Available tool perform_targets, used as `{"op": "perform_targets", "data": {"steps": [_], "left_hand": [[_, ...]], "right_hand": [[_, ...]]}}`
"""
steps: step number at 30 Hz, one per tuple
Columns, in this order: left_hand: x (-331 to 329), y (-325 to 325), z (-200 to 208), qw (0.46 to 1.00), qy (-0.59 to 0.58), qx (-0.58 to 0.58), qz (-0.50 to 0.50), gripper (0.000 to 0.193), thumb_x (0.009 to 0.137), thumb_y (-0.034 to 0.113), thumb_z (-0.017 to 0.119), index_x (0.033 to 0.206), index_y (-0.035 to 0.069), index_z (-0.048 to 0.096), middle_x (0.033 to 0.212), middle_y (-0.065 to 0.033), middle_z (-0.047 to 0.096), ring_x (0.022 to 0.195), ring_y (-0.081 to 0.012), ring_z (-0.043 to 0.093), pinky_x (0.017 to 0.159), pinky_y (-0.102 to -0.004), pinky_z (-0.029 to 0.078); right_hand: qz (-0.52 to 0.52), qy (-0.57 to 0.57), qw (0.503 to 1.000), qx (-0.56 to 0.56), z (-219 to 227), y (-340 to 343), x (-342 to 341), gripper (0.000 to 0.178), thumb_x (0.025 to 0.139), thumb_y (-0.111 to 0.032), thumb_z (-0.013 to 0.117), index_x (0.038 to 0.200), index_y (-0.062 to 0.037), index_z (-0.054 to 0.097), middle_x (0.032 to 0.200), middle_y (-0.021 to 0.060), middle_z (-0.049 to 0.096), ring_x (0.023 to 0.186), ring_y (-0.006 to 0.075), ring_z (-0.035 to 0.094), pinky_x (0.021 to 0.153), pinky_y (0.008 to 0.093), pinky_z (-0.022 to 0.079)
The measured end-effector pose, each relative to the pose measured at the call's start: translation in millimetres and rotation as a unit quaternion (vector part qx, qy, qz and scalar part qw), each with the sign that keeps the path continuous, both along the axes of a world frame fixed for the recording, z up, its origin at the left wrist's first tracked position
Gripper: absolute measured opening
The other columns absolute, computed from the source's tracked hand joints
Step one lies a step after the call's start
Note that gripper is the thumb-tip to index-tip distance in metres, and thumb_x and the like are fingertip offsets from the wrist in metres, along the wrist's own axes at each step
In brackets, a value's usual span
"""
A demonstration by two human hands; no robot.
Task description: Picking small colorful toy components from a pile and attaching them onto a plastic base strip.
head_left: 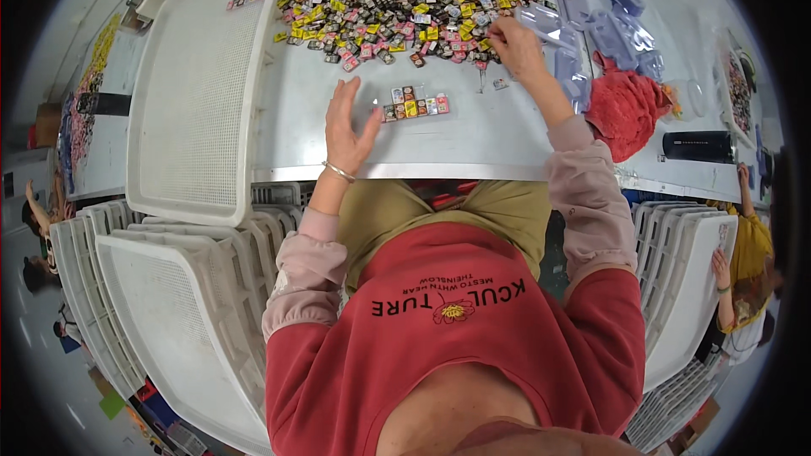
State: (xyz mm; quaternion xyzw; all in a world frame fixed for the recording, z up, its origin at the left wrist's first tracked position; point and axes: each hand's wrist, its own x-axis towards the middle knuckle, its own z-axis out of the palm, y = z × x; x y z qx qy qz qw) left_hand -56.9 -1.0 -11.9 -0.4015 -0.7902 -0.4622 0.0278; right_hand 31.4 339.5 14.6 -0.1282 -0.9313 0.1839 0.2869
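Note:
My left hand (348, 125) is open over the table, fingers stretched upward and thumb spread beside the left end of a clear plastic tray (435, 106). Small black, pink, yellow and white blocks fill its lower row, with a few more above on the left. At the right front edge of a big heap of small coloured blocks (397, 8), my right hand (518, 49) has its fingertips pinched together. What they hold is hidden. A single small grey block (500, 84) lies just below that hand.
A white mesh tray (193, 110) rests at the left. Clear plastic trays (615, 34), a red cloth (627, 108) and a dark tumbler (698, 146) occupy the right side. Stacked white trays (169, 287) flank me on both sides. Another person (743, 262) is at the far right.

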Motion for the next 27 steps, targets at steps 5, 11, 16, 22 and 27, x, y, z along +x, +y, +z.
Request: {"op": "perform_targets", "data": {"steps": [5, 11, 16, 22, 27], "left_hand": [[14, 0, -1, 0.99, 0.059, -0.12, -0.031, 0.08, 0.078, 0.038, 0.072, 0.143, 0.007, 0.037, 0.137, -0.0139, 0.049, 0.136, -0.0332, 0.036, 0.11, -0.0556, 0.013], [13, 4, -1, 0.994, 0.042, -0.102, -0.022, 0.084, 0.076, 0.037, 0.073, 0.145, 0.009, 0.033, 0.134, -0.0125, 0.052, 0.131, -0.03, 0.041, 0.11, -0.0534, 0.014], [10, 4, -5, 0.993, 0.04, -0.107, -0.011, 0.08, 0.077, 0.036, 0.072, 0.143, 0.008, 0.036, 0.133, -0.0138, 0.052, 0.132, -0.0309, 0.04, 0.111, -0.0532, 0.016], [11, 0, -6, 0.992, 0.061, -0.113, -0.015, 0.066, 0.078, 0.031, 0.069, 0.136, 0.008, 0.046, 0.132, -0.0149, 0.052, 0.132, -0.0317, 0.04, 0.111, -0.0528, 0.017], [11, -3, -9, 0.994, 0.045, -0.101, -0.004, 0.055, 0.082, 0.025, 0.064, 0.132, 0.008, 0.049, 0.13, -0.0151, 0.053, 0.13, -0.0315, 0.042, 0.111, -0.0521, 0.018]], "right_hand": [[0.003, 0.056, 0.989, -0.138, 18, 39, -18, 0.023, 0.08, -0.015, 0.071, 0.1, -0.0053, 0.066, 0.08, 0.0098, 0.066, 0.068, 0.0193, 0.062, 0.064, 0.0301, 0.05], [-0.03, -0.007, 0.999, -0.041, 23, 58, -63, 0.023, 0.077, -0.012, 0.066, 0.1, -0.0104, 0.07, 0.093, 0.013, 0.067, 0.089, 0.0311, 0.066, 0.078, 0.0398, 0.053], [-0.049, -0.082, 0.99, 0.1, 4, 48, -70, 0.026, 0.078, -0.011, 0.066, 0.104, -0.0098, 0.067, 0.107, 0.0134, 0.06, 0.096, 0.0355, 0.06, 0.083, 0.0427, 0.05], [-0.058, -0.027, 0.99, 0.124, 19, 32, -41, 0.023, 0.079, -0.014, 0.068, 0.102, -0.0083, 0.066, 0.105, 0.0132, 0.059, 0.098, 0.0322, 0.059, 0.08, 0.0425, 0.049], [0.121, -0.127, 0.983, -0.057, 15, 2, -8, 0.025, 0.079, -0.007, 0.065, 0.104, -0.0044, 0.062, 0.082, 0.013, 0.064, 0.077, 0.0299, 0.063, 0.069, 0.038, 0.05]]}}
